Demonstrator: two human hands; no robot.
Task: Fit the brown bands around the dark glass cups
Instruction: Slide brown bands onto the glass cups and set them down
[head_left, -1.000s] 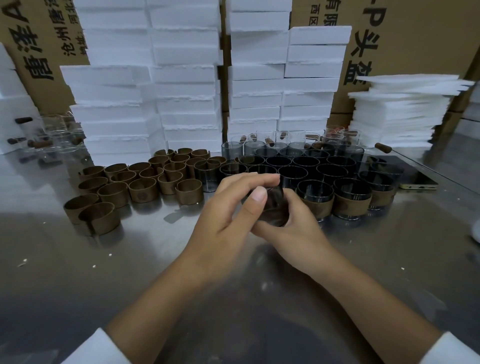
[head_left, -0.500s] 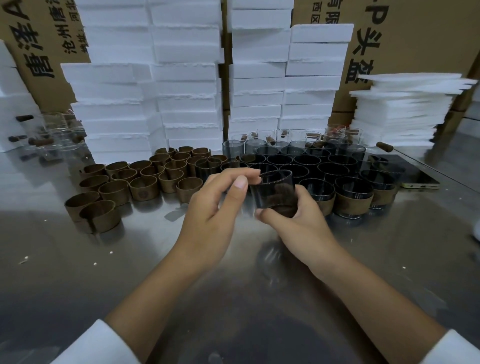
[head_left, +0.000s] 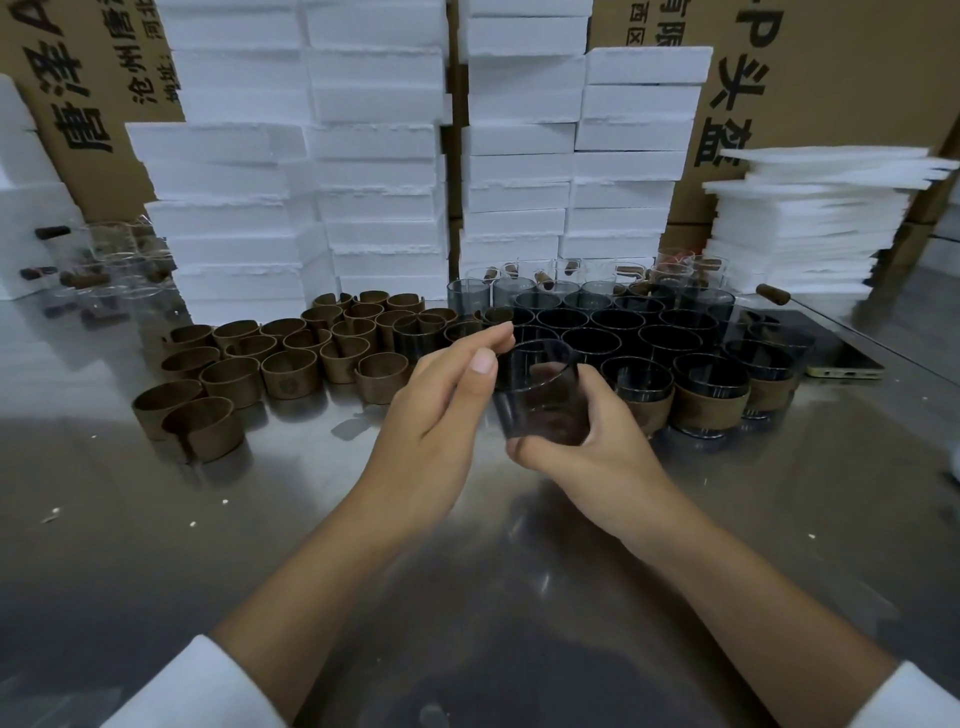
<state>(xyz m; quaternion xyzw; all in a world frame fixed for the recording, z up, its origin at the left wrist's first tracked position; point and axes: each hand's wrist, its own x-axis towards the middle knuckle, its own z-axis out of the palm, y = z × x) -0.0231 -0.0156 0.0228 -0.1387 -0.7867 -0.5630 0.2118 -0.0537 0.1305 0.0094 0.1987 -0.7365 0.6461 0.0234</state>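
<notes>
Shiny steel bench (head_left: 156, 545); white foam slabs (head_left: 311, 182) stacked at twelve o'clock. Right hand (head_left: 587, 447) fingers grip a dark cup (head_left: 540, 395); left hand (head_left: 441, 410) loosely open, empty.

The desk (head_left: 779, 493) at lower frame is smooth brushed metal with soft reflections. The cups (head_left: 592, 343) at centre right are glossy smoky glass. The bands (head_left: 283, 371) at centre left look matt brown, leather-like. Foam blocks (head_left: 374, 156) above are rough white.

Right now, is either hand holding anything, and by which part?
The right hand grips a dark glass cup around its lower wall; the left hand holds nothing.
</notes>
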